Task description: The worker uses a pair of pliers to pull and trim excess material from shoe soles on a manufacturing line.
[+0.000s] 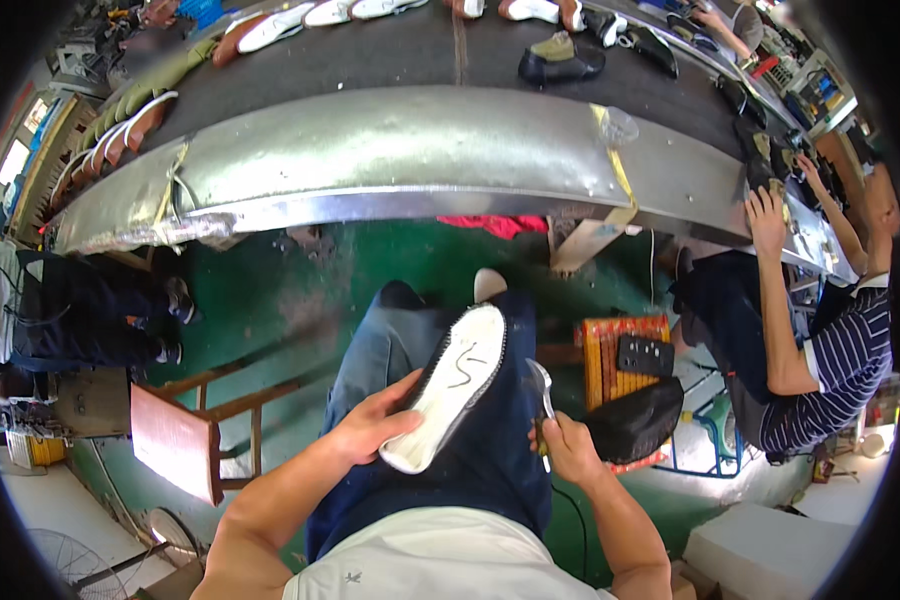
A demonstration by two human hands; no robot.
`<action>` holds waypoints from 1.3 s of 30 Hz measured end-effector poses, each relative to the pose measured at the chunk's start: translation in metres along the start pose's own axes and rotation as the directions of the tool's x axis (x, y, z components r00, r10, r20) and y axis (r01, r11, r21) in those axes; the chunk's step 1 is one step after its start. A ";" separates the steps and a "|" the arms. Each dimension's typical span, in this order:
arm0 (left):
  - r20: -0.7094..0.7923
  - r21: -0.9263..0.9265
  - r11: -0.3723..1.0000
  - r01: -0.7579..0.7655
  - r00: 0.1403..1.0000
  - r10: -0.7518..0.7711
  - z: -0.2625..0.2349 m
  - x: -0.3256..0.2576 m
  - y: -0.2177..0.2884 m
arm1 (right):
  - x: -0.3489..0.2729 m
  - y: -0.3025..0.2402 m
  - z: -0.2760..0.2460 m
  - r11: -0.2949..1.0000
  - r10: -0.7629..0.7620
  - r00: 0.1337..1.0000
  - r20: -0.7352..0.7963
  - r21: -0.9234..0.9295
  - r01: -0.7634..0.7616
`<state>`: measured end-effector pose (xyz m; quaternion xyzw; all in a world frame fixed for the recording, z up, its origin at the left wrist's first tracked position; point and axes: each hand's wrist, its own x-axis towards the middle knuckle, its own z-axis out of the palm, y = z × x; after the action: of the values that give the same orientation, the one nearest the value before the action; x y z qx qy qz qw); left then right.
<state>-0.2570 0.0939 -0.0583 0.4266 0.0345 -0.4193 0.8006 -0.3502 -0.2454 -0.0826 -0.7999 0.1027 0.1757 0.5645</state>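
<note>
One upturned shoe [464,375], clamped in the left hand [378,418]; metal tool [543,380] gripped in the right hand [570,448] (sole work, apparently); next likely wants them meeting.

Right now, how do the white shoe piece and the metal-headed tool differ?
Shape: the white shoe piece is broad and long; the metal-headed tool is slim with a curved end. Size: the shoe piece looks larger than the tool. Tilt: the shoe piece's far end leans right; the tool's leans slightly left. Both are held, in the left hand and right hand respectively.
</note>
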 end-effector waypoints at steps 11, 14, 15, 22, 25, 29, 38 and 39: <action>-0.122 0.601 0.741 -0.300 0.881 0.456 0.074 0.193 0.317 | 0.072 0.008 -0.006 0.983 0.172 0.961 0.215 -0.104 -0.153; -0.124 0.795 0.574 -0.197 0.873 0.472 0.094 0.296 0.377 | 0.084 0.013 -0.018 0.955 0.251 0.938 0.237 0.100 -0.280; -0.050 0.931 0.338 -0.140 0.867 0.495 0.087 0.326 0.396 | 0.090 0.012 -0.020 0.957 0.243 0.940 0.239 0.098 -0.272; 0.537 0.435 -0.900 0.037 0.791 0.292 0.018 0.442 0.382 | 0.128 0.011 -0.045 0.925 0.256 0.925 0.280 0.205 -0.318; 0.578 0.713 -0.672 -0.201 0.711 0.401 0.015 0.445 0.403 | 0.148 0.008 -0.062 0.892 0.267 0.916 0.299 0.281 -0.353; 0.108 0.971 0.003 -0.239 0.447 0.888 -0.007 0.501 0.460 | 0.181 0.010 -0.075 0.844 0.281 0.877 0.390 0.335 -0.419; -0.357 0.934 0.280 0.221 0.604 0.713 -0.025 0.663 0.522 | 0.256 -0.041 -0.082 0.695 0.323 0.839 0.438 0.492 -0.524; -0.358 0.919 0.166 0.359 0.576 0.735 -0.041 0.665 0.528 | 0.295 -0.068 -0.094 0.877 0.296 0.891 0.343 0.273 -0.396</action>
<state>0.5550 -0.1537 -0.0142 0.9582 0.0426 0.0210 0.2821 -0.0394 -0.3003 -0.1125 -0.6254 0.1898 0.3705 0.6600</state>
